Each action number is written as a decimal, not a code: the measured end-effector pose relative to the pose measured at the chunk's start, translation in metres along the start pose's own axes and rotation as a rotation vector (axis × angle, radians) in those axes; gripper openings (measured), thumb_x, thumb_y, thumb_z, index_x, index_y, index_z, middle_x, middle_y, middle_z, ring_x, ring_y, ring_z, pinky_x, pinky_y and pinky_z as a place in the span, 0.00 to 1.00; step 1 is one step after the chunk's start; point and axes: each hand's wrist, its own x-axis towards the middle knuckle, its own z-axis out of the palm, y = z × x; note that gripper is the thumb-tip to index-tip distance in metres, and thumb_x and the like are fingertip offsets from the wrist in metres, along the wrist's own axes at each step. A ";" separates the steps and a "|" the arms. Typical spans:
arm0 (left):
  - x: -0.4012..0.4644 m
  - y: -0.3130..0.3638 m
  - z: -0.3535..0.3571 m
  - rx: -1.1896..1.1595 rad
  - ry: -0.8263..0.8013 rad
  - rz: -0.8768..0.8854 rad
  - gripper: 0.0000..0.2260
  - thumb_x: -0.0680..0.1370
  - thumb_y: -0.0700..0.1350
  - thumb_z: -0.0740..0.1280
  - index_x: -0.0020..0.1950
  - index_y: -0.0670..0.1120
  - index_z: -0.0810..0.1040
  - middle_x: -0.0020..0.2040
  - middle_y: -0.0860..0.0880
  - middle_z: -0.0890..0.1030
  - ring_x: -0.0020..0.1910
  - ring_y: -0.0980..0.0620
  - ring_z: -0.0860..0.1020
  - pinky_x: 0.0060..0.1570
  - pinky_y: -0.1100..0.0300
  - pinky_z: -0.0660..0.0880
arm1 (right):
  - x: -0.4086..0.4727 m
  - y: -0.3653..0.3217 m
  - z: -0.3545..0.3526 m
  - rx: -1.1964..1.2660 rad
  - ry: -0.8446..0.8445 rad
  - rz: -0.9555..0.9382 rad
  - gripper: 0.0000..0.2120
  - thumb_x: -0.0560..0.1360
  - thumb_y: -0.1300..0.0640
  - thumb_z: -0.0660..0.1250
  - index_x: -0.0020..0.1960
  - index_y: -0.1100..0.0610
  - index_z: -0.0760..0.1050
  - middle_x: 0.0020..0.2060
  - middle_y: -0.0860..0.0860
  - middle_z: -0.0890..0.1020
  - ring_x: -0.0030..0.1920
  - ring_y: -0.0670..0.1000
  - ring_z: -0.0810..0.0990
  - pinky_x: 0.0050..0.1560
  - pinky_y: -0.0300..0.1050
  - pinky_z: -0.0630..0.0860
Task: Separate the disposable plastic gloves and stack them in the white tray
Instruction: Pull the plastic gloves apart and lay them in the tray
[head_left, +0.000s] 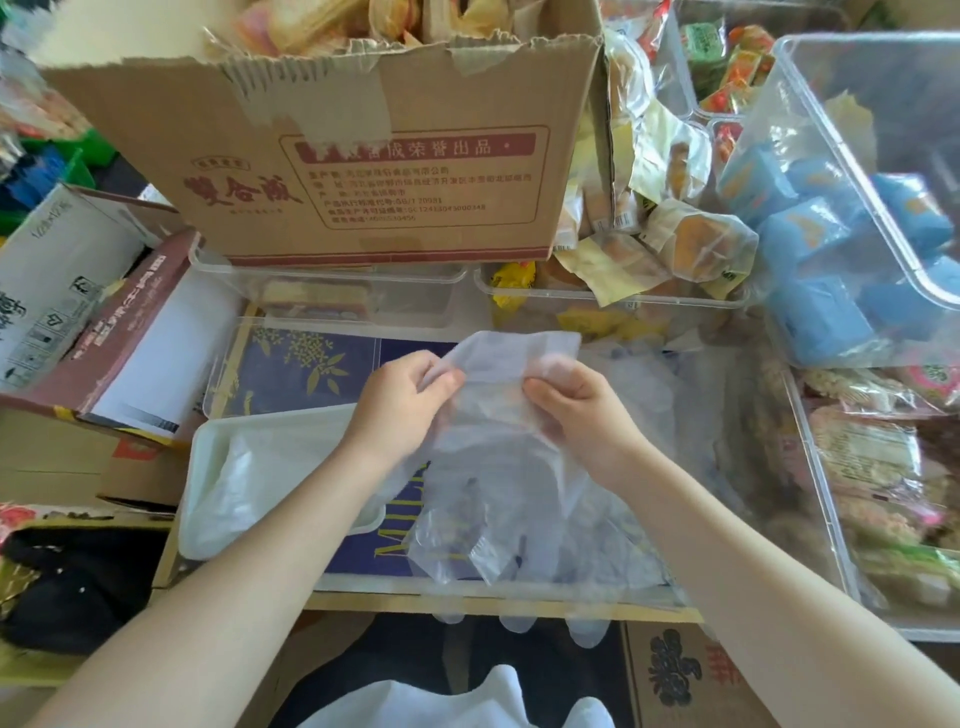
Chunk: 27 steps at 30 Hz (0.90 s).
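Two bare hands over the work area, both pinching the cuff end of a clump of clear plastic gloves (498, 467). Can't count the layers in that clump, they're see-through and stuck flat together; several glove fingers hang off the near edge of the surface. Left hand (402, 402) has thumb and fingers closed on the cuff's left edge; right hand (574, 410) has fingertips (537, 389) closed on the film just beside it, cuff edge sticking up above both grips w/ the rest of the gloves draping down toward the person, below the wrists. One white tray (208, 467) sits left of the hands, partly under the left forearm, w/ at least one glove in tray (244, 478) lying flat in it; exact no. can't be told. A further loose pile of gloves (639, 374) lies behind the right hand. Around: one big cardboard box (337, 171) straight ahead w/ red print, one clear bin (852, 156) at right holding blue packets, approx six or more, and snack bags heaped between box and bin.
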 end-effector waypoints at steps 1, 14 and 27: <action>-0.001 -0.002 0.000 0.053 0.030 0.012 0.15 0.78 0.45 0.65 0.33 0.42 0.70 0.29 0.45 0.73 0.30 0.48 0.70 0.33 0.58 0.63 | 0.001 0.005 0.000 0.047 0.022 0.024 0.09 0.78 0.68 0.60 0.42 0.58 0.73 0.25 0.47 0.74 0.23 0.43 0.69 0.24 0.33 0.66; 0.017 -0.022 0.007 0.156 -0.039 -0.034 0.08 0.80 0.48 0.59 0.49 0.43 0.72 0.46 0.49 0.78 0.47 0.49 0.74 0.40 0.57 0.64 | 0.024 0.101 -0.096 -1.179 0.427 0.388 0.29 0.76 0.52 0.64 0.71 0.62 0.58 0.71 0.60 0.60 0.70 0.63 0.61 0.69 0.55 0.60; 0.019 -0.021 0.011 0.245 -0.038 0.092 0.06 0.80 0.43 0.57 0.47 0.44 0.71 0.34 0.51 0.74 0.31 0.50 0.72 0.35 0.54 0.68 | 0.020 0.091 -0.098 -1.275 0.468 0.255 0.08 0.77 0.57 0.59 0.53 0.56 0.74 0.48 0.56 0.80 0.52 0.60 0.75 0.49 0.48 0.63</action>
